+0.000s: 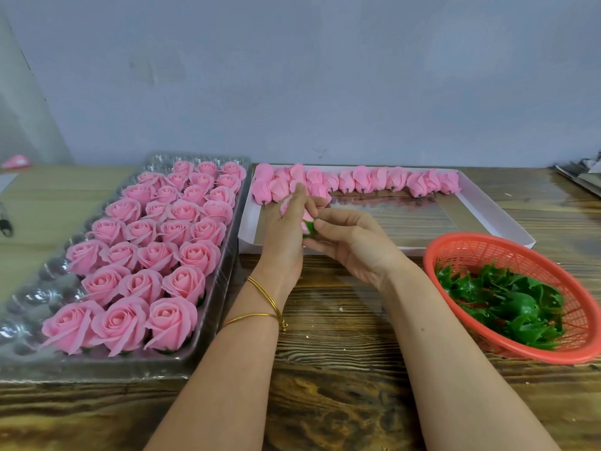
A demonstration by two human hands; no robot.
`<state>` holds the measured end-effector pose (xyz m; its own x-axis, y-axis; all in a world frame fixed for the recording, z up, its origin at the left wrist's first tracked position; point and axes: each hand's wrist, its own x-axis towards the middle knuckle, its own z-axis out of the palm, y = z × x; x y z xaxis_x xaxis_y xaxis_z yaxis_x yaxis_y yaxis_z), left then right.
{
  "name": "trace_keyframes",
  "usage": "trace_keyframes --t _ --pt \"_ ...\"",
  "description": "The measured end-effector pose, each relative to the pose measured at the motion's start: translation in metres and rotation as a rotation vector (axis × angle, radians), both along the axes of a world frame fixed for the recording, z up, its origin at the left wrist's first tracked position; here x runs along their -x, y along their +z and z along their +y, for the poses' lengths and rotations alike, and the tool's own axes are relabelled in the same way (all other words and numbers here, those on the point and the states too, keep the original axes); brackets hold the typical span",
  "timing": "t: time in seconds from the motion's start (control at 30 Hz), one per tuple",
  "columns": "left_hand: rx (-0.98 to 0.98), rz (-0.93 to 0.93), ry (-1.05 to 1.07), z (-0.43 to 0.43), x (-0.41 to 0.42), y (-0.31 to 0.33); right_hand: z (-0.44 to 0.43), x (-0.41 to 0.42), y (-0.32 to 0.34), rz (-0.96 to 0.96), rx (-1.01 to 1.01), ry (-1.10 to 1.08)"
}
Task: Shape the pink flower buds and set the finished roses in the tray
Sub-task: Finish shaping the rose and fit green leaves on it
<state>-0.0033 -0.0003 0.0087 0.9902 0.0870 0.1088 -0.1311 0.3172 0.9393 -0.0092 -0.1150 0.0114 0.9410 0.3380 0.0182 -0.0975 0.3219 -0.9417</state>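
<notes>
Item 1, hands: the left hand [286, 232] is gripping a pink flower bud [305, 223], its fingers curled round the petals. The right hand [351, 245] is pinching the bud's green base between thumb and forefinger. The two hands are meeting at the near edge of the white box [507, 216]. Two gold bangles [263, 294] are sitting on the left wrist.

Item 2, tray [182, 362]: clear plastic, lying on the table [341, 369] at 9 o'clock from the hands and holding rows of finished roses [156, 255].

Item 3, white box: lying at 12 to 2 o'clock, with unshaped buds [374, 179] lining its far edge.

Item 4, red basket [461, 245]: sitting at 4 o'clock and holding green calyxes [507, 301].
</notes>
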Motion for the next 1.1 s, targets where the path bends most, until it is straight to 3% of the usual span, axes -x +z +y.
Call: trace_keyframes --t 0.37,1.1 --pt "-0.060 -0.014 -0.030 0.0005 0.0036 0.0010 0.0039 0.0003 -0.0056 -0.072 -0.009 -0.104" --pt "-0.082 -0.019 -0.065 0.0007 0.0033 -0.0001 0.0065 0.0015 -0.0073 -0.199 0.239 -0.203"
